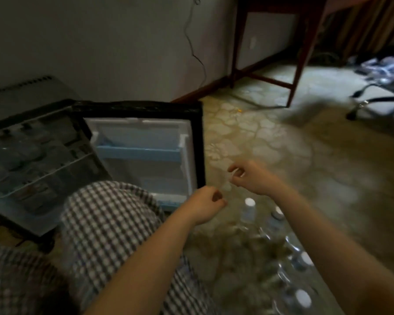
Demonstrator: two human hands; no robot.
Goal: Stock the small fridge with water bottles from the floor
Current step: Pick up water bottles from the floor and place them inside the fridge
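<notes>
- Floor: pale, patterned with cracked shapes, running from the wall to the desk.
- Fridge: low and black, at the left against the wall, standing open. Wire shelves show inside; what lies on them is too dark and blurred to tell.
- Door: swung wide, its white inner side facing the camera, with a blue shelf across it.
- Desk: dark red wood legs at the upper right, with a chair base beyond.
- Trousers: checked, a bent knee in front of the fridge.
- Bottles: clear with white caps, on the floor at the lower right, just beside the door's lower corner, under the right forearm.
- Right hand: above the bottles, fingers half curled with a narrow gap to the thumb, nothing seen in them.
- Left hand: near the door's corner, fingers curled in, thumb on forefinger; I cannot tell if it pinches anything.
</notes>
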